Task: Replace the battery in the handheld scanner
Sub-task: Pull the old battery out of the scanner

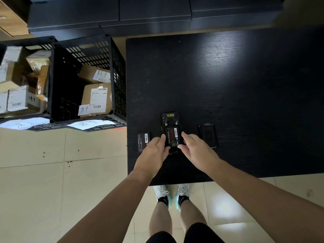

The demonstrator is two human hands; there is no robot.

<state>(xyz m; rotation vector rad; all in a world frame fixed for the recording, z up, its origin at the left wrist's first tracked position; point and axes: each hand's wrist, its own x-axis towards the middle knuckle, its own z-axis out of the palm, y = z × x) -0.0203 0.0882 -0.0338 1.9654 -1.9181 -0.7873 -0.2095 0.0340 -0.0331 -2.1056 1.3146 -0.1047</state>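
The black handheld scanner lies face down near the front left of the black table, its back open. A black battery with a red-and-white label sits in its bay. My left hand touches the scanner's left side, fingertips at the battery's edge. My right hand rests against the right side, thumb and fingers at the battery's lower corner. A second battery lies flat to the left, by the table edge. The black battery cover lies to the right.
Two black plastic crates with cardboard parcels stand on the floor left of the table. Dark cabinets run along the back. The tiled floor and my feet show below the table's front edge.
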